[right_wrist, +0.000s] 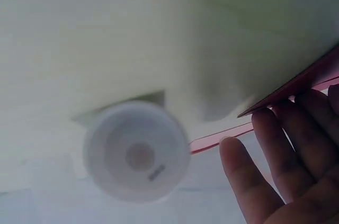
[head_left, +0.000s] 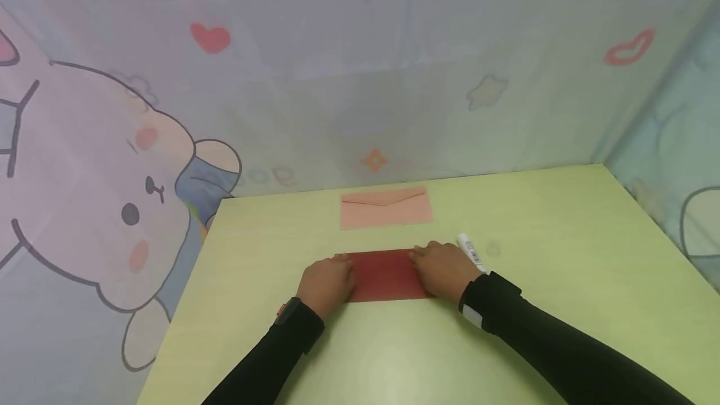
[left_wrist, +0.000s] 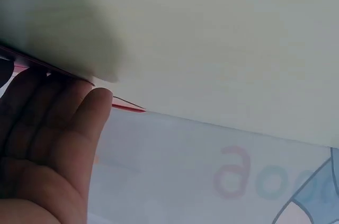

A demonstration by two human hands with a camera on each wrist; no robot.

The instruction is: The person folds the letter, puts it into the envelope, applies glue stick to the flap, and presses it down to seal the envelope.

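A dark red rectangle of paper (head_left: 385, 275) lies on the table between my two hands. My left hand (head_left: 326, 283) rests on its left end, and my right hand (head_left: 445, 269) rests on its right end. In the left wrist view, the fingers (left_wrist: 66, 97) reach down to the paper's surface with the palm side showing. The right wrist view has fairly straight fingers (right_wrist: 280, 139) touching the paper (right_wrist: 296, 83) near its corner. Just beyond the right hand lies a white glue stick (head_left: 471, 251), partly covered by that wrist. Its round end (right_wrist: 136, 152) looms large in the right wrist view.
Farther back on the pale yellow table (head_left: 270, 242) lies a pink envelope (head_left: 385, 212), its pointed flap side up. Behind the table's far edge hangs a cloth backdrop (head_left: 337, 80) printed with hearts and a cartoon animal. More cloth (head_left: 692, 142) hangs along the right side.
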